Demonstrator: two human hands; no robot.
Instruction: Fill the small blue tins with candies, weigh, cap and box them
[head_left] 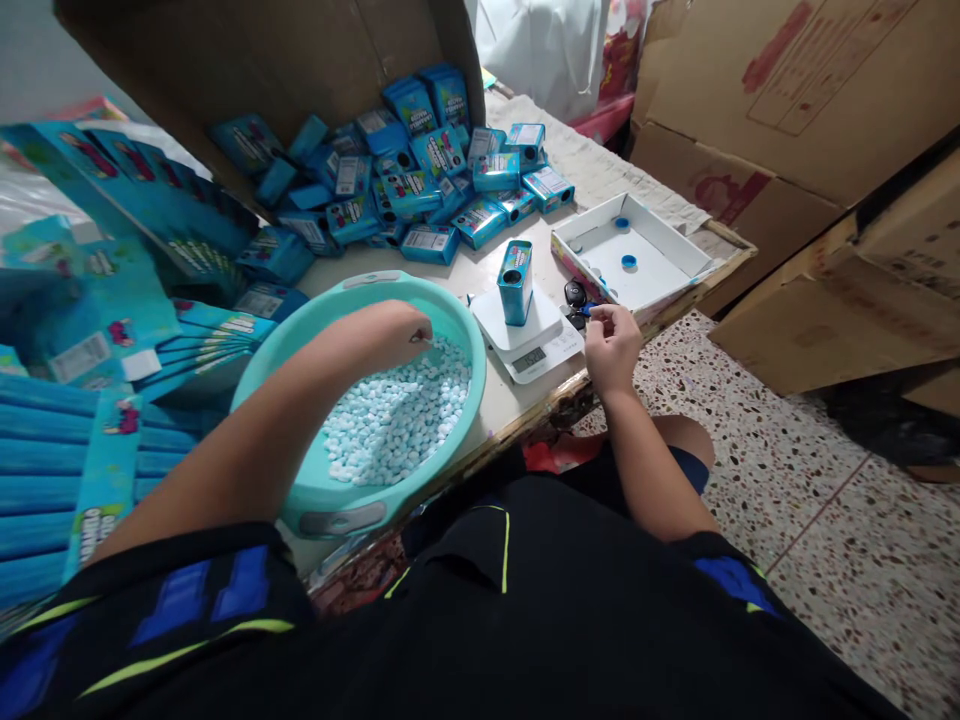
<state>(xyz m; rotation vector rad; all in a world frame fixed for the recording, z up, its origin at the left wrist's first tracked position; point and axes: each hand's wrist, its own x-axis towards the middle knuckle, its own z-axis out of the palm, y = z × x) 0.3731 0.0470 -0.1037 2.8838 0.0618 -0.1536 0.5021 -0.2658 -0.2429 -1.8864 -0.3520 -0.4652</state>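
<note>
My left hand (409, 332) is over the turquoise basin (478, 385), its fingers curled closed above many small white and pale-blue candies (397, 425). What it holds, if anything, is hidden. An upright blue candy box (515, 290) with a round dark opening at its top rests on a white digital scale (536, 345). Beside the scale, near the table edge, my right hand (613, 348) has its fingers closed in a pinch. A bit of blue shows by its fingertips, but I cannot tell whether it is held. Black keys (576, 295) lie just past that hand.
A shallow white tray (660, 255) holds a few blue caps (628, 262). Many blue boxes (409, 190) spill from a large cardboard carton (300, 60). Stacks of flat blue packaging (97, 340) stand at left. Big cardboard boxes (795, 110) stand at right on the speckled floor (795, 470).
</note>
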